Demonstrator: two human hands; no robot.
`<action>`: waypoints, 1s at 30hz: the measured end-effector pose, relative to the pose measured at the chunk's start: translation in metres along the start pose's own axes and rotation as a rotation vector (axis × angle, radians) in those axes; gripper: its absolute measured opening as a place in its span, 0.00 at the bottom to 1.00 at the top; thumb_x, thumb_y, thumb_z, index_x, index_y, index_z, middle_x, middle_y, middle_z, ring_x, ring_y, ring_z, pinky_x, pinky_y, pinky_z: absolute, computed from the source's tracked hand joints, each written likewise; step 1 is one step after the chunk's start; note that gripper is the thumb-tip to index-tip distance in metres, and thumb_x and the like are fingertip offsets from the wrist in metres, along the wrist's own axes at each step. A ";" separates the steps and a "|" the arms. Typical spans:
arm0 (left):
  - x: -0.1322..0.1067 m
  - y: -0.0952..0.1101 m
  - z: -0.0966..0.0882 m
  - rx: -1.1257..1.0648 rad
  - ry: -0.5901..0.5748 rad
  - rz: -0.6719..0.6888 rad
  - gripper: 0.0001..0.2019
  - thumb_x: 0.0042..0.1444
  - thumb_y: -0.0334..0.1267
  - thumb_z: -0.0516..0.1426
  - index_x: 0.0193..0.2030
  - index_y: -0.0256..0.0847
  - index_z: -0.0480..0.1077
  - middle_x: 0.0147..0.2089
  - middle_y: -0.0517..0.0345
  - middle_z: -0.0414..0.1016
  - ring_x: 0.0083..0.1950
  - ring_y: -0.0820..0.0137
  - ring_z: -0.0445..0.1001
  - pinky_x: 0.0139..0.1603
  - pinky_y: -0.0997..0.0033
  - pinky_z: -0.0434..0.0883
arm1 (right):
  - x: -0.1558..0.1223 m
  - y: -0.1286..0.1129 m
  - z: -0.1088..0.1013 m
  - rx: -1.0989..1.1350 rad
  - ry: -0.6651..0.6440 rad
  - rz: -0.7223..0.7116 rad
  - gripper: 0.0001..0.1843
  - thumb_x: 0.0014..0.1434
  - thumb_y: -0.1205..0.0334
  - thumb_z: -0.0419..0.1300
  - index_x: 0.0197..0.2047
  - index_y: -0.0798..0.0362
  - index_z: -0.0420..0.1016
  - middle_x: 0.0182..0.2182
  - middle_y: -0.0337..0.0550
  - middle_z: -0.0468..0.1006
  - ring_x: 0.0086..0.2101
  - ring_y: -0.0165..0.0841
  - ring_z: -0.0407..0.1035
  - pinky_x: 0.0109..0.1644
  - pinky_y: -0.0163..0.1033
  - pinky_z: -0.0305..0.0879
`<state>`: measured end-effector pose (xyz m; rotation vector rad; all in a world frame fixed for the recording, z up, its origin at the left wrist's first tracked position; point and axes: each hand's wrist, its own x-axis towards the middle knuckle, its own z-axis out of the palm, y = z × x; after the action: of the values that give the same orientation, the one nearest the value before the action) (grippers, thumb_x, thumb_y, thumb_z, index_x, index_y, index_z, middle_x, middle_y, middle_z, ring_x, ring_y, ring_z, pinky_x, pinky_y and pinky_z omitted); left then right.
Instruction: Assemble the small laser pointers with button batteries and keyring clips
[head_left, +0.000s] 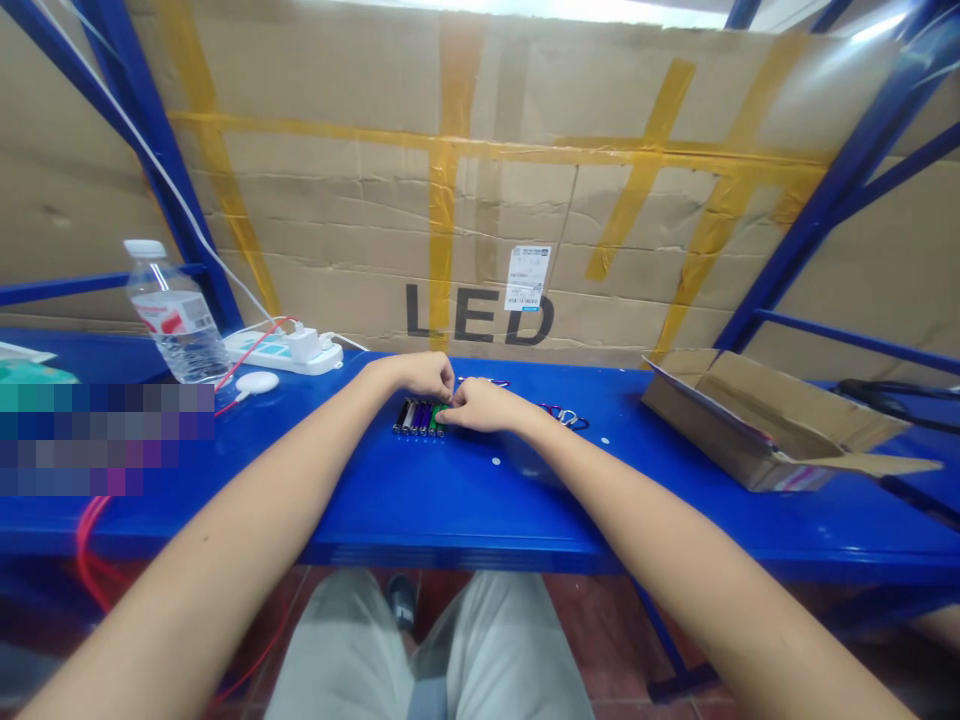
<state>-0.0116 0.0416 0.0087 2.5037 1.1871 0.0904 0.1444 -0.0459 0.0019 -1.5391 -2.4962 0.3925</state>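
Observation:
Both my arms reach out over a blue metal table (pixel 465 500). My left hand (pixel 424 375) is curled, its fingers closed just behind a short row of small coloured cylinders (pixel 416 417) lying side by side. My right hand (pixel 480 405) is closed too, its fingertips pinching the green cylinder at the right end of that row. The two hands almost touch. To the right of my right hand lie small carabiner clips (pixel 566 415) on the table. What my left fingers pinch is too small to make out.
A water bottle (pixel 176 315) stands at the left, beside a white power strip (pixel 281 350) with a plugged charger and red and white cables. An open cardboard box (pixel 765 430) lies at the right. A taped cardboard wall marked LED (pixel 480 315) backs the table.

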 end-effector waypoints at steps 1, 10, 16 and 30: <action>0.001 0.000 0.001 0.003 0.004 0.001 0.09 0.40 0.39 0.62 0.30 0.41 0.81 0.29 0.58 0.79 0.30 0.68 0.72 0.30 0.72 0.63 | 0.001 0.001 0.002 -0.006 -0.006 0.002 0.17 0.59 0.51 0.61 0.25 0.54 0.73 0.19 0.39 0.68 0.24 0.31 0.63 0.28 0.36 0.52; 0.004 0.001 0.006 -0.031 0.057 0.040 0.07 0.43 0.38 0.61 0.29 0.40 0.79 0.28 0.58 0.79 0.29 0.69 0.71 0.29 0.72 0.63 | 0.000 -0.001 -0.002 -0.060 -0.030 0.128 0.07 0.54 0.60 0.61 0.27 0.54 0.75 0.21 0.43 0.74 0.27 0.35 0.69 0.30 0.36 0.58; 0.003 0.007 0.008 -0.112 0.012 0.061 0.06 0.41 0.39 0.65 0.26 0.41 0.80 0.27 0.57 0.79 0.29 0.68 0.73 0.30 0.72 0.65 | -0.006 0.005 -0.018 -0.117 -0.238 0.232 0.09 0.48 0.57 0.65 0.24 0.52 0.71 0.19 0.43 0.74 0.23 0.34 0.68 0.28 0.38 0.59; 0.005 0.026 0.016 -0.035 0.112 0.242 0.12 0.50 0.31 0.56 0.38 0.42 0.80 0.37 0.57 0.82 0.37 0.68 0.76 0.37 0.73 0.67 | -0.012 0.051 -0.052 -0.160 -0.023 0.315 0.12 0.53 0.55 0.63 0.26 0.55 0.76 0.24 0.50 0.77 0.29 0.39 0.72 0.32 0.40 0.60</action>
<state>0.0143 0.0255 0.0027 2.6294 0.9088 0.3153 0.2076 -0.0279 0.0352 -2.0104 -2.3513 0.2591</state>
